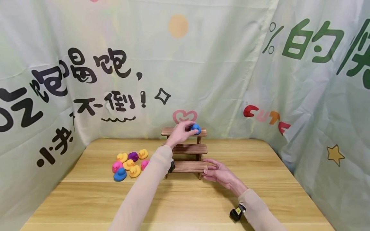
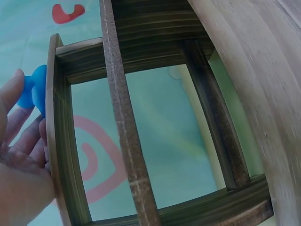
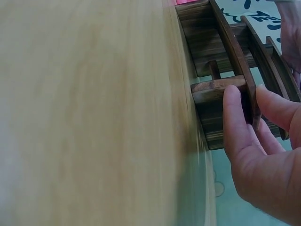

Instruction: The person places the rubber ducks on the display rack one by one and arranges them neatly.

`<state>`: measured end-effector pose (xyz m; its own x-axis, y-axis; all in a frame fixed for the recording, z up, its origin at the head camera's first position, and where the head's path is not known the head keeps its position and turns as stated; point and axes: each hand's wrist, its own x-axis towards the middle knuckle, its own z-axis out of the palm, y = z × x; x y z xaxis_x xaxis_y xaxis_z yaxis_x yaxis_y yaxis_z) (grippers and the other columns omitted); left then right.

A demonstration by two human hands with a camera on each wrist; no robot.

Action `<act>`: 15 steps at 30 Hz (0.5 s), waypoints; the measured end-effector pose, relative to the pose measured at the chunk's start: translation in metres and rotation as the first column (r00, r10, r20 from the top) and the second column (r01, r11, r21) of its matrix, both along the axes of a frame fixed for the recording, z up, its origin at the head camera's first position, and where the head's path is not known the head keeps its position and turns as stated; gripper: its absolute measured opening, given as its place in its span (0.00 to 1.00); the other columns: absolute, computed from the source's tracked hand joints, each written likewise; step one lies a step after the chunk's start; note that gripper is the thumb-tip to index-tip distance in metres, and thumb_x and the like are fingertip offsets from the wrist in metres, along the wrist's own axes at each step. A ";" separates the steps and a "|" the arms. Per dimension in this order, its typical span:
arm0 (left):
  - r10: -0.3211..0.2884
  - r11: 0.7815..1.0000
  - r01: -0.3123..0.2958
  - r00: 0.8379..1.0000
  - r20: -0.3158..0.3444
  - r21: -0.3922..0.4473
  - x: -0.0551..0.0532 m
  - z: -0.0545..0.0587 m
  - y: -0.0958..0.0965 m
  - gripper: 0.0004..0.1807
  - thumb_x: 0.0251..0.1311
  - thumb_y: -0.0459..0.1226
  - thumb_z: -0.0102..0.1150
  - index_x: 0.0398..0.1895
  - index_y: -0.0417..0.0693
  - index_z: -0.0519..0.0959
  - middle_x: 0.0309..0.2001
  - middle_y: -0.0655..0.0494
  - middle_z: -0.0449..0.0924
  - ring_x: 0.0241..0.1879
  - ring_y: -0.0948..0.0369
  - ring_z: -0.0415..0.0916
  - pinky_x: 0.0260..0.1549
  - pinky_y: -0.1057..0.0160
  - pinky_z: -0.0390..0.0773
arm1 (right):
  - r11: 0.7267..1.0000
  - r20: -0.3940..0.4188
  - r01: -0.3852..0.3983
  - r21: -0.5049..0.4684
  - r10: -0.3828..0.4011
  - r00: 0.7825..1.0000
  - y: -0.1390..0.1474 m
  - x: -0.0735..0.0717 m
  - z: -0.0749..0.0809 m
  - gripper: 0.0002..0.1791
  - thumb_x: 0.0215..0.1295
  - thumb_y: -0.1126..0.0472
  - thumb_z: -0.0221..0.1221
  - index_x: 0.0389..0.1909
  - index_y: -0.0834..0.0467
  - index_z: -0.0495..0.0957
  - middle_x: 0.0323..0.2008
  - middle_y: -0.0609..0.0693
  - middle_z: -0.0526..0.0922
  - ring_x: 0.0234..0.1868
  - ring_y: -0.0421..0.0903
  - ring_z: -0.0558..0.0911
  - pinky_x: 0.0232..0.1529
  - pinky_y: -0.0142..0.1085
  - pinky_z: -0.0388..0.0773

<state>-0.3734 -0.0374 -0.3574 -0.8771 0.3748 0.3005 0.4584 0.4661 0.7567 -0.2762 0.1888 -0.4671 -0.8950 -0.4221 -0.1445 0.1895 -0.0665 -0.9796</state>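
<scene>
Left hand (image 1: 182,131) up top, fingers pinching the blue duck (image 1: 195,129) — right hand (image 1: 221,175), fingers clamped on the wooden stand (image 1: 190,149) — steady brace, soft release wanted.

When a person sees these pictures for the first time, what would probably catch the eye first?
Probably the blue duck at the top of the brown stand, held by the left grip; the right grip holds the right end of the bottom shelf. Next might come the bright ducks bunched on the table, left of the stand, and the bold black lettering on the cloth behind.
</scene>
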 end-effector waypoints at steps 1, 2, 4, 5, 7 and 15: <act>0.004 1.000 -0.004 1.000 -0.003 0.000 0.000 0.000 0.000 0.23 0.64 0.47 0.62 0.62 0.54 0.76 0.54 0.55 0.81 0.55 0.58 0.78 0.58 0.55 0.75 | 1.000 0.000 0.000 0.000 0.000 1.000 0.000 0.000 0.000 0.35 0.68 0.72 0.56 0.73 0.65 0.54 0.46 0.54 0.77 0.46 0.48 0.84 0.56 0.44 0.79; 0.007 1.000 -0.007 1.000 -0.006 0.002 0.000 0.000 0.000 0.24 0.64 0.47 0.62 0.62 0.54 0.76 0.54 0.55 0.81 0.55 0.58 0.78 0.58 0.54 0.75 | 1.000 0.000 0.000 0.000 0.000 1.000 0.000 0.000 0.000 0.35 0.68 0.72 0.56 0.73 0.65 0.54 0.46 0.54 0.77 0.46 0.49 0.84 0.56 0.44 0.79; 0.011 1.000 -0.011 1.000 -0.011 0.005 0.000 -0.001 0.001 0.24 0.64 0.47 0.63 0.62 0.54 0.76 0.54 0.55 0.81 0.55 0.57 0.78 0.58 0.54 0.75 | 1.000 -0.001 0.001 -0.003 -0.001 1.000 0.000 0.000 0.000 0.35 0.68 0.72 0.56 0.73 0.65 0.54 0.46 0.55 0.76 0.46 0.49 0.84 0.56 0.44 0.79; 0.011 1.000 -0.011 1.000 -0.011 0.004 0.000 -0.001 0.001 0.24 0.64 0.47 0.63 0.62 0.54 0.76 0.55 0.55 0.81 0.55 0.57 0.78 0.58 0.54 0.75 | 1.000 -0.001 0.001 -0.002 -0.001 1.000 0.001 0.000 0.000 0.35 0.68 0.72 0.56 0.73 0.65 0.54 0.46 0.55 0.76 0.46 0.49 0.84 0.56 0.44 0.79; 0.006 1.000 -0.006 1.000 -0.016 0.001 -0.001 -0.002 0.001 0.24 0.64 0.47 0.62 0.62 0.53 0.76 0.55 0.55 0.80 0.55 0.57 0.77 0.58 0.54 0.75 | 1.000 0.001 0.002 0.001 -0.002 1.000 0.001 0.000 -0.001 0.35 0.68 0.72 0.56 0.73 0.65 0.54 0.46 0.55 0.76 0.46 0.49 0.84 0.56 0.44 0.79; -0.001 1.000 0.002 1.000 -0.025 0.006 -0.001 -0.003 0.000 0.24 0.64 0.47 0.62 0.62 0.52 0.76 0.56 0.54 0.81 0.56 0.56 0.77 0.58 0.53 0.75 | 1.000 -0.005 0.004 0.006 -0.004 1.000 0.000 0.000 -0.002 0.35 0.68 0.72 0.56 0.73 0.65 0.54 0.47 0.55 0.77 0.46 0.49 0.84 0.55 0.45 0.80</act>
<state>-0.3741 -0.0371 -0.3609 -0.8686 0.3743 0.3247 0.4780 0.4608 0.7478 -0.2759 0.1889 -0.4690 -0.8975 -0.4173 -0.1425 0.1845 -0.0617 -0.9809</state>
